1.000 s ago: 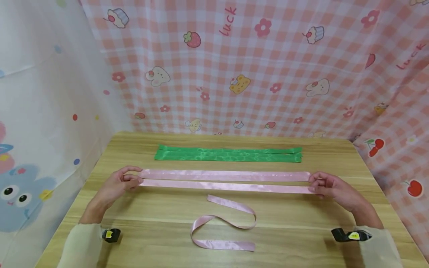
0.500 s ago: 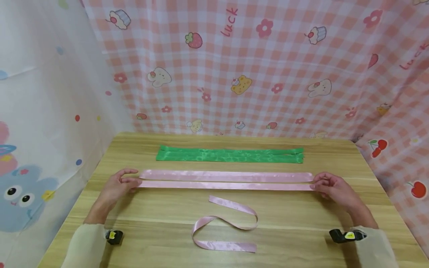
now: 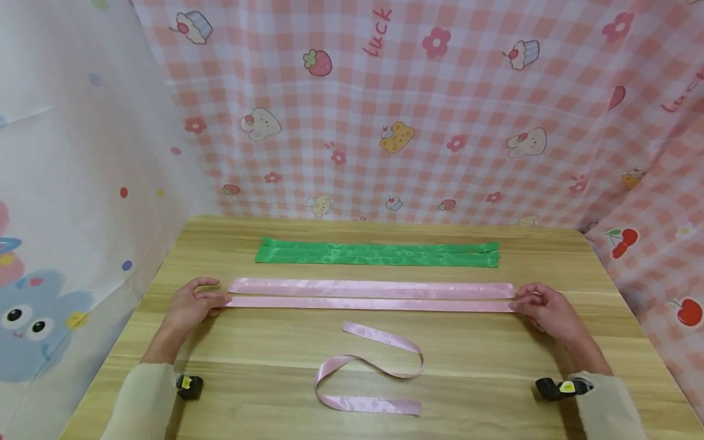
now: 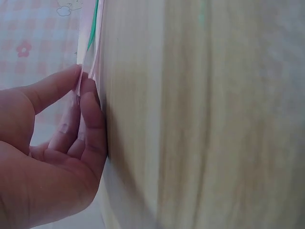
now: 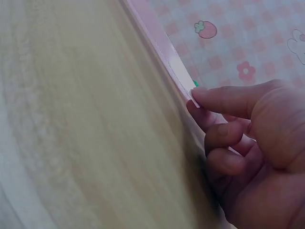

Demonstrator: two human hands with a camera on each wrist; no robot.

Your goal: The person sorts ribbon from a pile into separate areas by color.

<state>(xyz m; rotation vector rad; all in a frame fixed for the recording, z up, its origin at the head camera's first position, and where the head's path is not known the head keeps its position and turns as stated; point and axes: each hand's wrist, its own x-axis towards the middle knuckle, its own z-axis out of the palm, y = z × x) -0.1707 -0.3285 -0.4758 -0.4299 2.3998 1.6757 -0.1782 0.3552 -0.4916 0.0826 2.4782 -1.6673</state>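
A pink satin ribbon is stretched straight and nearly level across the table between both hands. My left hand pinches its left end between thumb and fingers; in the left wrist view the ribbon end sits at the fingertips. At the other end, my right hand pinches the ribbon's right tip, and the right wrist view has this ribbon tip between thumb and index finger. Just behind lies a second pink ribbon strip, parallel with a narrow gap.
Green ribbon strips lie side by side farther back on the wooden table. Nearer the front, a third pink ribbon lies in a loose S-curve. A pink checked curtain hangs behind the table, a white curtain at left.
The held ribbon has gone from a slight slant to nearly level, its gap to the strip behind narrowing at the right. The left index finger has drawn back from that strip.
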